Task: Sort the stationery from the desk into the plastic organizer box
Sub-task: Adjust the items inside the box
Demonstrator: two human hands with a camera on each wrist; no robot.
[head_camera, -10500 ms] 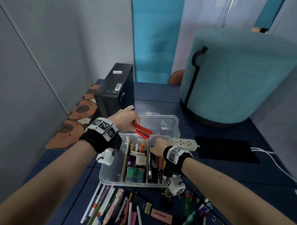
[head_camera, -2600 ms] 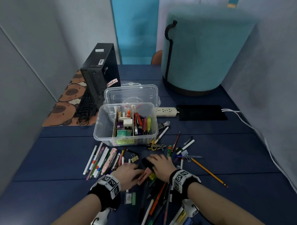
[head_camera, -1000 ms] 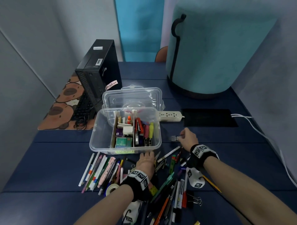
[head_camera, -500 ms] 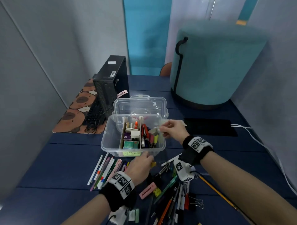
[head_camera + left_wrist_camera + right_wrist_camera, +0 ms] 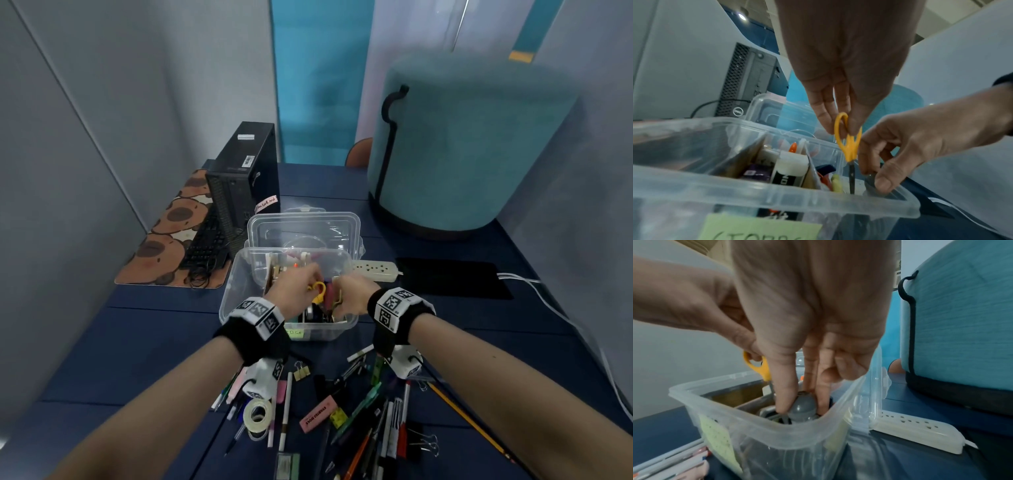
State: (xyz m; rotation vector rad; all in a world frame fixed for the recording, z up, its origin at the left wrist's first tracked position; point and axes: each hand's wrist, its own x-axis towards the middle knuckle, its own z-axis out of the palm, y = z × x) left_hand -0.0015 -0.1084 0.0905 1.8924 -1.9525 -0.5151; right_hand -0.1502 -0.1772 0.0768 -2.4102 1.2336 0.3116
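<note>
Only the right wrist view shows the right hand pinching a grey rounded object inside the clear plastic organizer box. The left hand's fingers pinch yellow-handled scissors upright, blades pointing down into the box.

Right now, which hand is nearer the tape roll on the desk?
Left. The left hand is over the box, with its wrist almost directly above the tape roll. The right hand is over the box's right side, farther away.

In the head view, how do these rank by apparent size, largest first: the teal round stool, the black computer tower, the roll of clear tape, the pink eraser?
1. Teal round stool
2. Black computer tower
3. Roll of clear tape and pink eraser: they look about alike, so no ranking between them.
</note>
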